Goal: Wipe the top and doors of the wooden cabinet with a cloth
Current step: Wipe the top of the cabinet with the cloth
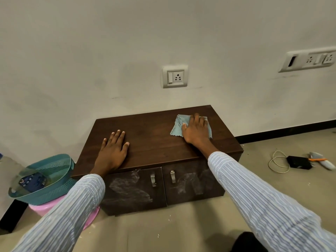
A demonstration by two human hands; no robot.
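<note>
A low dark wooden cabinet (154, 140) stands against the wall. Its two doors, left (132, 190) and right (192, 184), show pale dusty smears and each has a metal handle. A light blue cloth (177, 125) lies spread on the right rear part of the top. My right hand (196, 130) presses flat on the cloth with straight fingers. My left hand (112, 150) rests flat on the bare top near the front left edge, fingers straight, holding nothing.
A teal basket (54, 171) sits on a pink tub (41, 210) left of the cabinet. On the floor at the right lie a white cable (276, 160), a black box (298, 162) and small tools. A wall socket (175, 76) is above the cabinet.
</note>
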